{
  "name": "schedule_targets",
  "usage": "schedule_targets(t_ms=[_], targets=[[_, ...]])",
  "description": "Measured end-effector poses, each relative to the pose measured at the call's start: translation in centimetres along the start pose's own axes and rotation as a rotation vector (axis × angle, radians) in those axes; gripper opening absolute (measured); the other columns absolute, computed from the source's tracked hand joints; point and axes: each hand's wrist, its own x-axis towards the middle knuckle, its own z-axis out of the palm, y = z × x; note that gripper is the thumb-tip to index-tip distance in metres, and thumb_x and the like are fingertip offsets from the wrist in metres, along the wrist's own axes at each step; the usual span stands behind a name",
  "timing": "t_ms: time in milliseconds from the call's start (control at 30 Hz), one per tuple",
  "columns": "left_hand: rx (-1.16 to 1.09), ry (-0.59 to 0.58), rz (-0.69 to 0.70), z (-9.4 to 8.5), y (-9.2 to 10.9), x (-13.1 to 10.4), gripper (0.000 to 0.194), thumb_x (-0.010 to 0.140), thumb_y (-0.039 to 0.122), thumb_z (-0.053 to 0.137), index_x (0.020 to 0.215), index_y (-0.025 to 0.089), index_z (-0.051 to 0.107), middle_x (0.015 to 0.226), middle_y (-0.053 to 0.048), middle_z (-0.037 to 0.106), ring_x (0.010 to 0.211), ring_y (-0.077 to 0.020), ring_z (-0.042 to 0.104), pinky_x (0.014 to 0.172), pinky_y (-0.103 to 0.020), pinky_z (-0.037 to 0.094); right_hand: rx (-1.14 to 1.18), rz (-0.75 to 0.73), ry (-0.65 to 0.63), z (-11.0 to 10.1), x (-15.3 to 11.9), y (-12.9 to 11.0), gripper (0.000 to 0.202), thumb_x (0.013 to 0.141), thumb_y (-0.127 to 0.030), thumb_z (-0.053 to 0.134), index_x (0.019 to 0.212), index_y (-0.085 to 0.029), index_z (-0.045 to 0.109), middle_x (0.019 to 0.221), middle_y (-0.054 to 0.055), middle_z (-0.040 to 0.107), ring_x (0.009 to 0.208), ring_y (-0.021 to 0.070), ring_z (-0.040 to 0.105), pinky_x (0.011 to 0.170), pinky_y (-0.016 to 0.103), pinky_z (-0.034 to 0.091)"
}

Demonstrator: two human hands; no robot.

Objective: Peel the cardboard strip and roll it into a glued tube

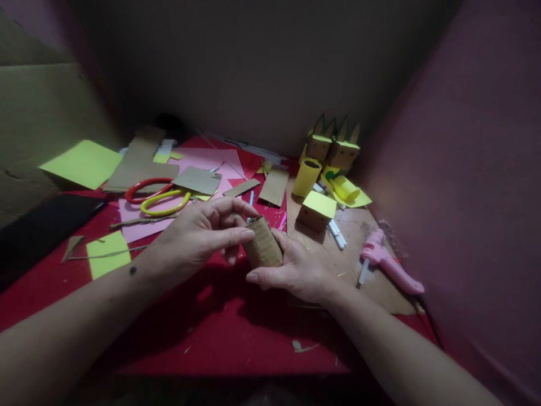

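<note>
A short tube of brown corrugated cardboard point(262, 246) is held between my two hands above the red table. My right hand point(296, 269) wraps its lower right side, thumb in front and fingers behind. At the tube's upper left edge, my left hand point(213, 228) pinches the rim between thumb and fingers. Past the right hand lies a small cardboard box with a yellow top point(318, 210). A yellow paper-covered tube point(306, 177) stands behind that box. Scissors with one red and one yellow handle point(163, 201) rest left of my left hand, their blades hidden.
A pink glue gun point(391, 262) lies on a cardboard sheet point(359, 287) at the right, its cord running to the table edge. Two eared cardboard heads point(332, 148) stand at the back. Pink paper point(146, 217), yellow paper point(109, 255) and cardboard scraps point(274, 186) cover the left and middle.
</note>
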Motion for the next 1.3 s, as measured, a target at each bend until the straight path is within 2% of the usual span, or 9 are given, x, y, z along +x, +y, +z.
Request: schedule_targets(t_ms=[167, 267, 500, 667, 733, 900, 1100, 1200, 1300], targets=[[-0.064, -0.011, -0.084, 0.9, 0.3, -0.3, 0.029, 0.081, 0.022, 0.063, 0.108, 0.021, 0.054, 0.06, 0.006, 0.062, 0.044, -0.01, 0.06, 0.042, -0.017, 0.045, 0.07, -0.09, 0.021, 0.4, 0.2, 1.0, 0.042, 0.071, -0.018, 0.071, 0.109, -0.023, 0.055, 0.091, -0.002, 0.064, 0.082, 0.0161, 0.06, 0.07, 0.027, 0.048], [-0.088, 0.012, -0.041, 1.2, 0.4, -0.5, 0.027, 0.08, 0.019, 0.063, 0.105, 0.021, 0.054, 0.054, 0.008, 0.059, 0.041, -0.008, 0.056, 0.044, -0.017, 0.049, 0.039, -0.166, 0.027, 0.8, 0.4, 1.2, 0.04, 0.072, -0.018, 0.071, 0.108, -0.023, 0.054, 0.089, -0.003, 0.063, 0.078, 0.0144, 0.059, 0.069, 0.026, 0.048], [0.002, 0.051, -0.065, 1.0, 0.4, -0.5, 0.031, 0.08, 0.026, 0.066, 0.107, 0.022, 0.052, 0.064, 0.006, 0.063, 0.044, -0.0113, 0.062, 0.042, -0.019, 0.049, -0.198, -0.176, 0.164, 1.1, 0.5, 1.7, 0.044, 0.072, -0.018, 0.07, 0.113, -0.02, 0.053, 0.099, 0.002, 0.062, 0.086, 0.0164, 0.059, 0.074, 0.028, 0.048], [0.057, 0.035, -0.158, 1.1, 0.6, -0.3, 0.021, 0.076, 0.03, 0.069, 0.087, 0.017, 0.057, 0.062, 0.001, 0.066, 0.042, -0.0112, 0.06, 0.038, -0.017, 0.04, -0.501, -0.16, 0.219, 1.1, -0.4, 1.3, 0.05, 0.074, -0.016, 0.064, 0.122, -0.019, 0.049, 0.108, 0.006, 0.063, 0.094, 0.0195, 0.06, 0.079, 0.032, 0.048], [0.038, 0.006, -0.207, 1.1, 0.8, -0.2, 0.019, 0.077, 0.028, 0.067, 0.088, 0.015, 0.059, 0.067, -0.002, 0.07, 0.041, -0.0094, 0.058, 0.039, -0.017, 0.039, -0.635, -0.139, 0.216, 1.1, -0.6, 1.0, 0.053, 0.074, -0.016, 0.064, 0.125, -0.018, 0.048, 0.109, 0.009, 0.064, 0.095, 0.0215, 0.06, 0.078, 0.033, 0.048], [0.082, -0.21, -0.301, 0.7, 1.0, -0.3, 0.015, 0.08, 0.027, 0.063, 0.077, 0.014, 0.07, 0.074, -0.005, 0.075, 0.043, -0.006, 0.057, 0.043, -0.015, 0.039, -0.847, -0.191, 0.23, 1.3, -0.4, 2.0, 0.057, 0.078, -0.021, 0.058, 0.132, -0.011, 0.043, 0.115, 0.017, 0.063, 0.1, 0.0277, 0.06, 0.079, 0.038, 0.048], [0.015, -0.206, -0.242, 0.9, 0.7, -0.5, 0.014, 0.081, 0.02, 0.06, 0.075, 0.016, 0.072, 0.07, -0.002, 0.074, 0.041, -0.0047, 0.055, 0.05, -0.015, 0.045, -0.798, -0.251, 0.215, 1.4, -0.3, 2.5, 0.053, 0.08, -0.021, 0.057, 0.129, -0.01, 0.044, 0.114, 0.016, 0.063, 0.101, 0.0263, 0.06, 0.082, 0.038, 0.049], [0.039, -0.174, -0.235, 1.2, 0.7, -0.5, 0.015, 0.082, 0.023, 0.06, 0.076, 0.015, 0.071, 0.073, -0.004, 0.074, 0.042, -0.0058, 0.056, 0.048, -0.016, 0.046, -0.74, -0.227, 0.18, 1.2, -0.5, 2.1, 0.053, 0.079, -0.019, 0.058, 0.129, -0.01, 0.044, 0.117, 0.016, 0.062, 0.104, 0.025, 0.059, 0.086, 0.037, 0.049], [0.057, -0.212, -0.27, 1.2, 0.6, -0.4, 0.015, 0.082, 0.027, 0.061, 0.081, 0.016, 0.071, 0.074, -0.004, 0.074, 0.044, -0.0078, 0.059, 0.045, -0.016, 0.046, -0.659, -0.252, 0.148, 1.1, -0.6, 2.0, 0.055, 0.077, -0.015, 0.059, 0.129, -0.012, 0.042, 0.122, 0.014, 0.059, 0.107, 0.023, 0.058, 0.09, 0.036, 0.048]])
